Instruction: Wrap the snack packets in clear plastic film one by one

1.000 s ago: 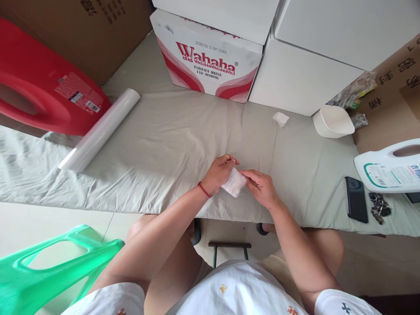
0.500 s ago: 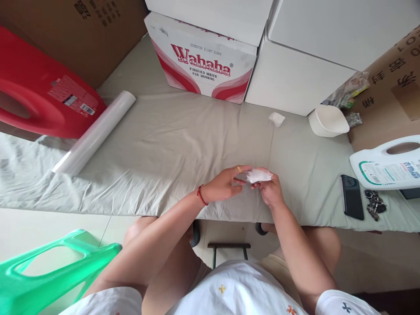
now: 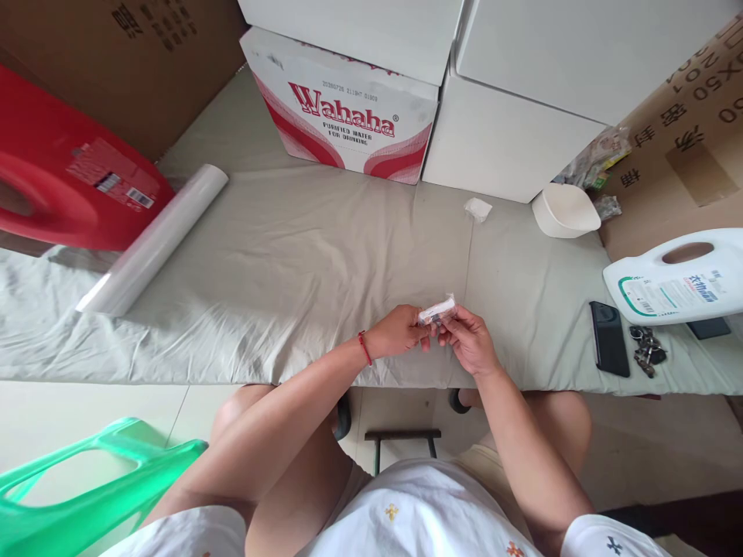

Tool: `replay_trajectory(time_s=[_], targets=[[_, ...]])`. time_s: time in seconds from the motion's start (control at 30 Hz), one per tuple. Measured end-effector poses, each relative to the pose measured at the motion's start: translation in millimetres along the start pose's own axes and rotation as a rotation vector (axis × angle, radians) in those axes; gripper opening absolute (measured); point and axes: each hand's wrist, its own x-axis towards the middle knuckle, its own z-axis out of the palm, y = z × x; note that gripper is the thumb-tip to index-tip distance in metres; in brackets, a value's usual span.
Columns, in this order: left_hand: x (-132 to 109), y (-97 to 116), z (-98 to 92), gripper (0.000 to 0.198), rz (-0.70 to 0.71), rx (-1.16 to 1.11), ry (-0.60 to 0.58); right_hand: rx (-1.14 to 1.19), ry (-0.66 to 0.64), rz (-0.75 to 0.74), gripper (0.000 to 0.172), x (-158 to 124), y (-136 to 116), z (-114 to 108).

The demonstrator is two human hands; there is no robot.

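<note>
Both my hands meet over the near edge of a cloth-covered table. My left hand, with a red cord at the wrist, pinches one end of a small flat packet wrapped in clear film. My right hand grips the same packet from the right, fingers curled round it. The packet is held edge-on just above the cloth.
A roll of clear film lies at the left beside a red jug. A Wahaha carton and white boxes stand at the back. A white bowl, a crumpled tissue, a white jug, a phone and keys lie at the right. Green stool at lower left.
The packet has been turned from flat-on to edge-on between my hands. Both hands shifted a little toward the right and stayed closed on it.
</note>
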Motion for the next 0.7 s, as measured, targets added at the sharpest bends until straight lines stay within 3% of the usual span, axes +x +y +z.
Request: replay_trajectory(time_s=[0.1,0.3,0.5,0.6,0.7], targets=[[-0.3,-1.4,5.8,0.041,-0.094,-0.092,-0.037,0.001,0.057,0.005,0.036,-2.6,2.2,-2.7],[3.8,-6.1,7.7,0.038,0.003,-0.139,0.161,-0.069,0.173,0.015,0.04,-0.9,7.8,-2.5],[7.9,-10.8,13.8,0.047,-0.155,-0.129,0.268,-0.088,0.225,0.045,0.045,-4.6,8.9,-0.1],[5.6,-8.4,18.0,0.043,-0.178,-0.197,0.251,-0.116,0.252,0.046,0.045,-13.1,2.7,-7.2],[2.4,-6.4,17.6,0.036,-0.168,-0.21,0.197,-0.202,0.252,0.077,0.044,-29.5,-14.5,-31.2]])
